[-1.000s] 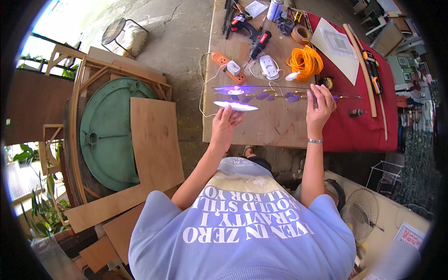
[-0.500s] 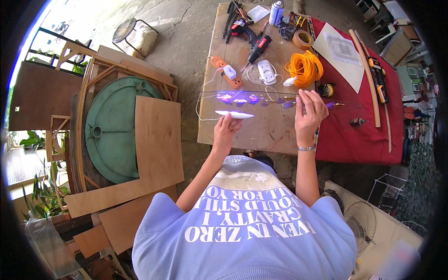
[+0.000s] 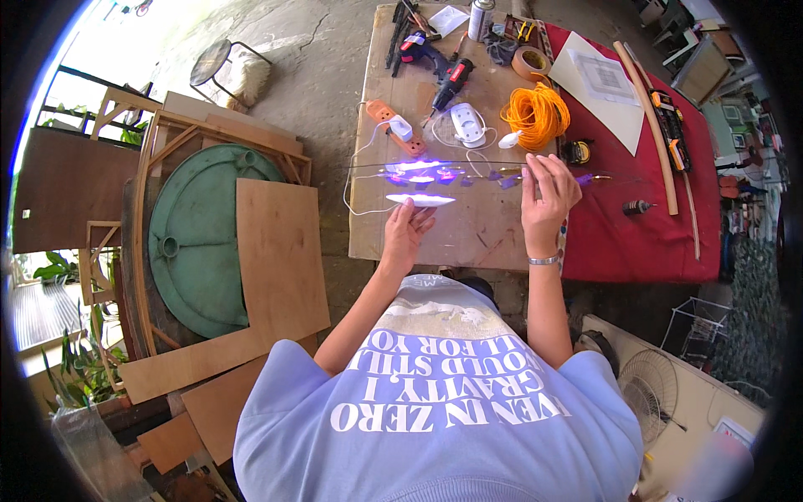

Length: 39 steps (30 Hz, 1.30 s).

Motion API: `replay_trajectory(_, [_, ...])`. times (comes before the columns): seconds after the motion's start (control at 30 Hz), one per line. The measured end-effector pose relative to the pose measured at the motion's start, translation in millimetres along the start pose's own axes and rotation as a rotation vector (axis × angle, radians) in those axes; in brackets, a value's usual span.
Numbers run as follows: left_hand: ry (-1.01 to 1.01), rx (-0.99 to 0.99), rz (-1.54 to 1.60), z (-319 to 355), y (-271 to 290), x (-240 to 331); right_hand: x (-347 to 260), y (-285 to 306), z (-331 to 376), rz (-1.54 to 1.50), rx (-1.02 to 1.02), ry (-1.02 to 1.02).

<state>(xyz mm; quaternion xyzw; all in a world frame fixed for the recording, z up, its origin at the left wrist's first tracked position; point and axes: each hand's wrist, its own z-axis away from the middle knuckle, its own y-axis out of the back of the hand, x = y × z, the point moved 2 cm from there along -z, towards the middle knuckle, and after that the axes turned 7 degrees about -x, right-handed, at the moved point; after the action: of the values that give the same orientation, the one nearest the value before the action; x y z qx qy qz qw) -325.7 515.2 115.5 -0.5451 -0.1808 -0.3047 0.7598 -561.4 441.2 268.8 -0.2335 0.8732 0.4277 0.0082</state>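
My left hand grips a slim white lamp from below; it shines purple and a white cord leads off it to the left. Just beyond the lamp, a thin see-through sheet is seen nearly edge-on, with purple and gold pieces along it. Purple light falls on its left part. My right hand pinches the sheet toward its right side, fingers over the near edge. Whether the sheet's left end rests on anything cannot be made out. Lamp and sheet look apart.
On the wooden table lie an orange power strip, a white extension socket, a heat gun, orange cord and a tape roll. A red cloth at right carries a tape measure and wooden rod.
The sheet has tilted to show more edge-on, and the purple glow on its left part is brighter. Both hands keep their holds. The whole view has shifted slightly.
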Motion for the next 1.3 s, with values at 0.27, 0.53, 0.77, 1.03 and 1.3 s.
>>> replay_trajectory(0.27, [0.001, -0.016, -0.028, 3, -3, 0, 2, 0, 2, 0.008, 0.012, -0.005])
replay_trajectory(0.53, [-0.039, 0.048, -0.032, 5, -8, 1, 4, -5, 0, 0.021, 0.003, 0.032])
replay_trajectory(0.77, [-0.13, 0.124, -0.087, 5, -10, -10, 13, -15, 2, 0.094, 0.01, 0.104])
replay_trajectory(1.03, [-0.232, 0.195, -0.019, -3, -12, -25, 21, -22, -1, 0.123, 0.019, 0.221])
replay_trajectory(1.3, [-0.315, 0.208, -0.034, -12, -6, -27, 20, -28, -2, 0.16, 0.018, 0.252])
